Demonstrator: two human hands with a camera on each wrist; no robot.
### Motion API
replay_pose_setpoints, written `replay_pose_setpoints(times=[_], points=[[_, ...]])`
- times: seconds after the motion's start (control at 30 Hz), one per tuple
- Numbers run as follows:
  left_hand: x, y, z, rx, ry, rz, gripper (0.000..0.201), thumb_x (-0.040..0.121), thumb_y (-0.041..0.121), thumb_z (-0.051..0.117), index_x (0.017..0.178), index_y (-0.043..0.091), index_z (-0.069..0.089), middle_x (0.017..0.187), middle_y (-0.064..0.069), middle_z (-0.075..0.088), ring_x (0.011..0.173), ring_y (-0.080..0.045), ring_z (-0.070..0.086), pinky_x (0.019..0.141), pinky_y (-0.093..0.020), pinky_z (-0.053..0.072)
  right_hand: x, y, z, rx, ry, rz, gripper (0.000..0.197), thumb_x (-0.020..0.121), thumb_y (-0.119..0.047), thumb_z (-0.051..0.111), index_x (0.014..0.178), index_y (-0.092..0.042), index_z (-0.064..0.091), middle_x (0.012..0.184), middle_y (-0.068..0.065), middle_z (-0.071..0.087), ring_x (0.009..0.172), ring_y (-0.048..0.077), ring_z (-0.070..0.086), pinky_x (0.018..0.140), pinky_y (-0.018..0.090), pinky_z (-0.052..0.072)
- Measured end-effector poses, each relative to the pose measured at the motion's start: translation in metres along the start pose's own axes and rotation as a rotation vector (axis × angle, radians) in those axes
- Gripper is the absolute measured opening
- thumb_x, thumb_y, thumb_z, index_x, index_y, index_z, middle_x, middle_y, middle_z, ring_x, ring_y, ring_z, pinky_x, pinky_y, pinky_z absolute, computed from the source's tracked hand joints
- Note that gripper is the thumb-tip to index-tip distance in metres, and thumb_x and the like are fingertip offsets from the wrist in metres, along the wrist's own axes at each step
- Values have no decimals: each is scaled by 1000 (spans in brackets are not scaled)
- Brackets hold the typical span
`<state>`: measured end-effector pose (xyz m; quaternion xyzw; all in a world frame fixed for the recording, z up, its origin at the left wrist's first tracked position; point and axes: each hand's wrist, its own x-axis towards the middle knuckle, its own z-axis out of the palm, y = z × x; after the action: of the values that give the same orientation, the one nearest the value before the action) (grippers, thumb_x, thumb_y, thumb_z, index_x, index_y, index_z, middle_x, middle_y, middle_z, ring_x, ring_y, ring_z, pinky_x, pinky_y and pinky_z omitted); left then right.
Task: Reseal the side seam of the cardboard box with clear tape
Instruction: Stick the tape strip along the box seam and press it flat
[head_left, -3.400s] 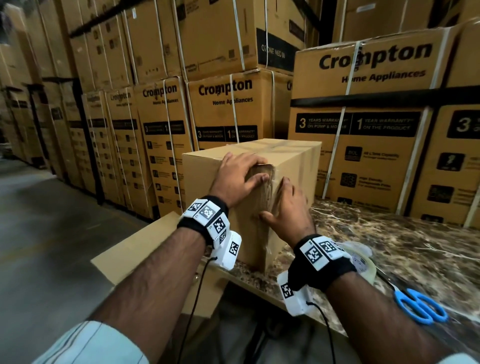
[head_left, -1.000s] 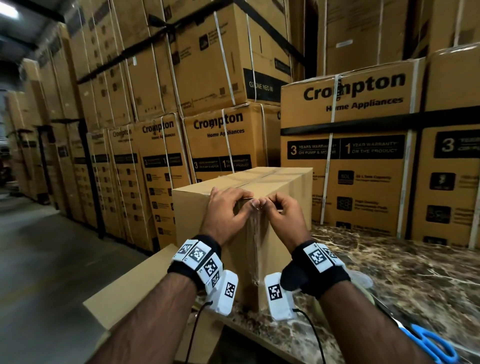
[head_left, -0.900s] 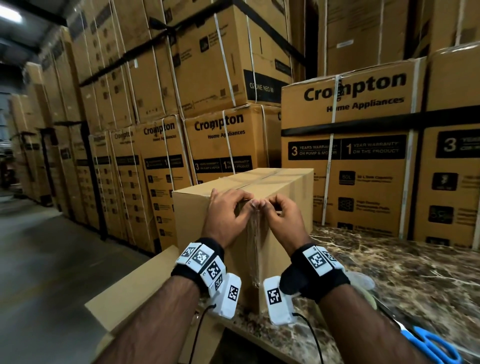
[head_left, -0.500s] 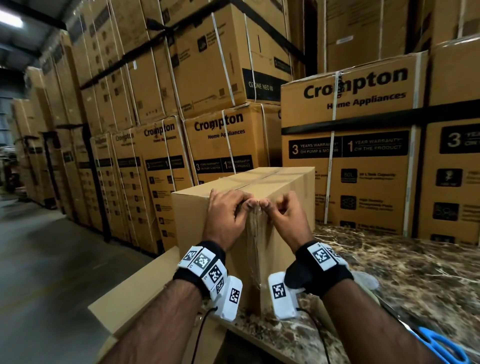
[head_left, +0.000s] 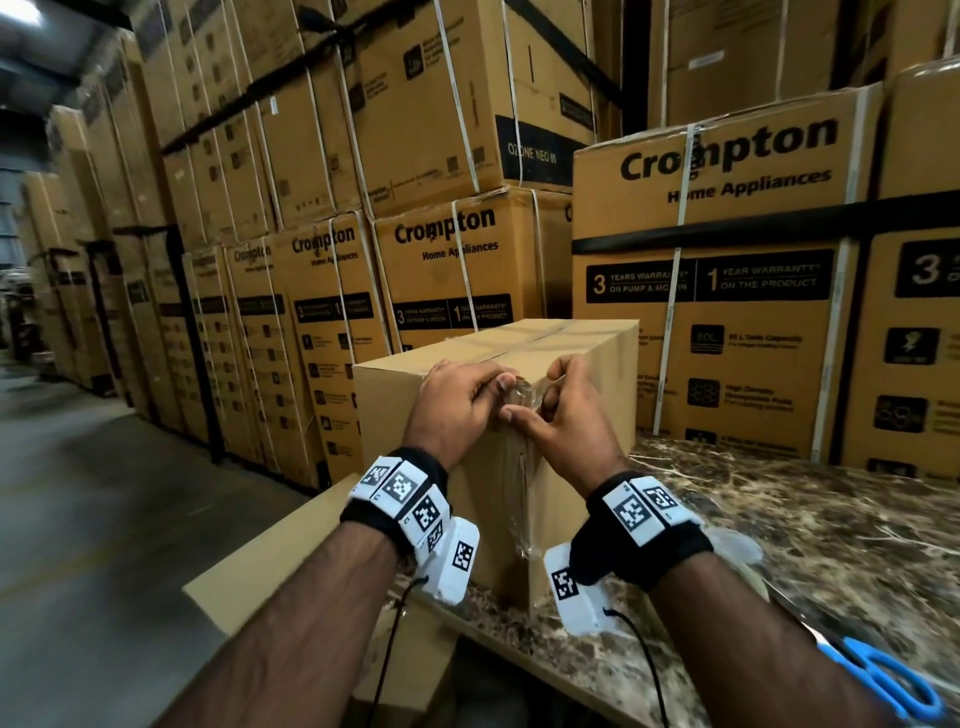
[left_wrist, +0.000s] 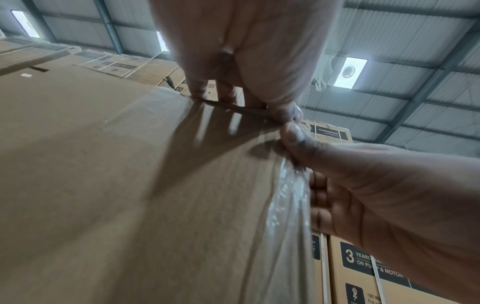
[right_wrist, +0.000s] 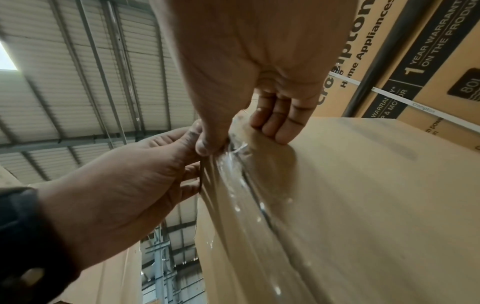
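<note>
A plain cardboard box (head_left: 415, 405) stands upright at the near edge of the marble table (head_left: 831, 545). A wrinkled strip of clear tape (head_left: 519, 483) runs down its near vertical corner seam. At the top of that corner my left hand (head_left: 496, 384) and right hand (head_left: 535, 410) meet, and both pinch the tape's crumpled upper end. In the left wrist view my left hand (left_wrist: 259, 107) hooks its fingers over the box's (left_wrist: 103, 164) top edge beside the tape (left_wrist: 291, 205). In the right wrist view my right hand (right_wrist: 233, 139) pinches the glossy tape (right_wrist: 246, 195) against the box (right_wrist: 363, 185).
Blue scissors (head_left: 883, 680) lie on the table at the near right. A tape roll (head_left: 740, 545) shows partly behind my right wrist. Flat cardboard (head_left: 270, 566) sticks out below the table's left edge. Tall stacks of printed cartons (head_left: 727, 312) wall the back; an aisle floor (head_left: 78, 519) lies left.
Both hands rose from the corner's upper part to its top. In the last half second the tape's upper end has bunched up between my thumbs, slightly off the cardboard.
</note>
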<state>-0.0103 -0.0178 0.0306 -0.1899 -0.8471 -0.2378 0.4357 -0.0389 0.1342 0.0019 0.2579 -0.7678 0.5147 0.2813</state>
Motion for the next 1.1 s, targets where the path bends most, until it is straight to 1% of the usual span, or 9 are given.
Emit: replay_pose_setpoints(times=[0.13, 0.23, 0.4, 0.57, 0.67, 0.83, 0.9, 1.0, 1.1], points=[[1, -3, 0, -1, -9, -11, 23, 97, 30, 53, 108, 23, 72, 104, 2, 74, 96, -20, 58, 86, -36, 45, -14, 8, 3, -94, -84, 44, 74, 74, -34, 81, 121, -26, 24, 116, 2, 47, 111, 21, 52, 101, 42, 48], [-2, 0, 2, 1, 8, -39, 24, 97, 31, 53, 110, 23, 71, 105, 1, 73, 97, -21, 56, 87, -37, 44, -26, 16, 8, -215, -170, 98, 83, 70, -34, 83, 125, -24, 22, 126, 8, 44, 118, 23, 47, 108, 41, 41], [-3, 2, 1, -18, 25, -48, 24, 97, 31, 53, 111, 22, 71, 105, 0, 73, 97, -20, 55, 84, -33, 43, -48, 34, 18, -340, -222, 217, 87, 63, -41, 87, 121, -16, 28, 117, 11, 52, 105, 26, 53, 96, 39, 46], [-3, 0, 2, -21, 17, -42, 29, 97, 37, 52, 110, 21, 71, 103, -1, 73, 96, -23, 56, 83, -38, 47, -59, 44, 18, -476, -403, 343, 92, 51, -61, 85, 110, -16, 31, 109, 13, 55, 98, 30, 56, 88, 44, 50], [-5, 1, 2, -27, 18, -42, 31, 97, 38, 51, 110, 19, 71, 102, -3, 72, 94, -24, 55, 83, -39, 47, -63, 45, 14, -509, -450, 375, 85, 51, -63, 84, 100, -17, 32, 106, 12, 56, 95, 29, 55, 82, 38, 47], [-4, 6, 0, -41, 21, -37, 31, 98, 36, 50, 109, 16, 72, 103, -3, 73, 84, -12, 51, 95, -47, 43, -66, 32, 8, -462, -471, 359, 51, 62, -54, 83, 63, -20, 46, 61, -4, 52, 62, 17, 51, 57, 31, 41], [-4, 6, 0, -45, 42, -38, 30, 98, 33, 51, 109, 15, 71, 102, -3, 73, 77, -2, 44, 100, -49, 41, -67, 35, 11, -371, -400, 354, 45, 70, -47, 82, 57, -15, 53, 54, -1, 56, 54, 17, 50, 57, 32, 44], [-5, 6, 3, -46, 54, -29, 30, 98, 33, 51, 109, 14, 71, 104, -3, 73, 75, 9, 38, 101, -53, 39, -70, 36, 17, -322, -360, 388, 34, 79, -35, 78, 63, -7, 65, 57, 2, 68, 55, 17, 61, 63, 34, 55], [-4, 5, 4, -50, 58, -30, 30, 98, 34, 51, 107, 14, 72, 104, -2, 73, 77, 4, 43, 106, -52, 35, -74, 38, 23, -326, -367, 432, 30, 82, -33, 75, 70, -6, 68, 59, 3, 71, 58, 16, 69, 69, 34, 59]])
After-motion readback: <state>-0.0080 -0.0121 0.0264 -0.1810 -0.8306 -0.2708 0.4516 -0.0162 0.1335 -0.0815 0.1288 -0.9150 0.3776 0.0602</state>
